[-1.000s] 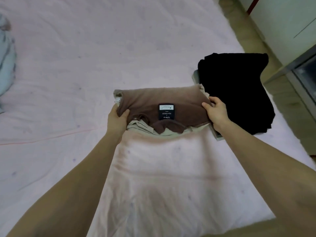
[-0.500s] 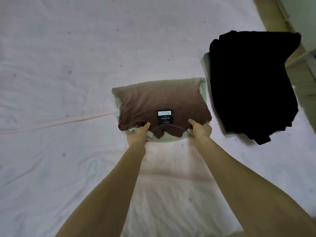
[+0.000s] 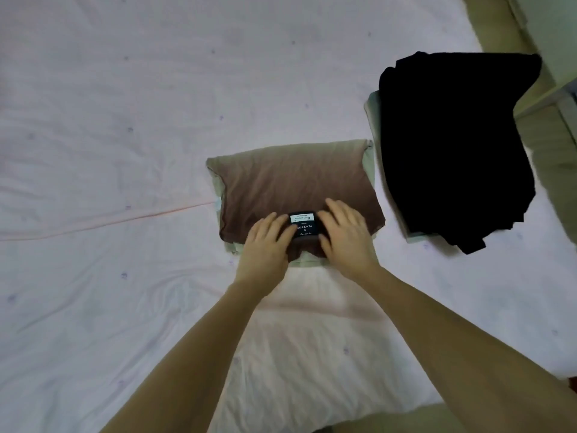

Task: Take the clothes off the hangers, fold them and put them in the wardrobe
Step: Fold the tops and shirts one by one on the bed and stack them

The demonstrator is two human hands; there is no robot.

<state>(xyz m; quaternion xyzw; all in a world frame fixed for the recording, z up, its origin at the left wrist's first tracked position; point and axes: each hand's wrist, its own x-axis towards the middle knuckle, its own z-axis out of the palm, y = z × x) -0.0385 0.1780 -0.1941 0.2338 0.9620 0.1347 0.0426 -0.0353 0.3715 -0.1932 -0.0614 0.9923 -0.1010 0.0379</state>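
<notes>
A folded brown shirt (image 3: 293,182) with pale green edges lies on the bed (image 3: 125,120), its dark neck label (image 3: 304,225) facing up near the front edge. My left hand (image 3: 265,245) lies flat on the shirt just left of the label, fingers straight. My right hand (image 3: 345,239) presses flat on it just right of the label. To the right sits a folded black garment (image 3: 452,145) on top of a pale green folded piece (image 3: 373,117).
The pale pink sheet spreads wide to the left and back. The bed's right edge (image 3: 555,220) borders an olive floor strip (image 3: 543,145), with a white cabinet front (image 3: 552,32) at the far right.
Both hands let go of the shirt's front edge and moved on top of it, now lying flat beside the label. The camera has leaned in closer.
</notes>
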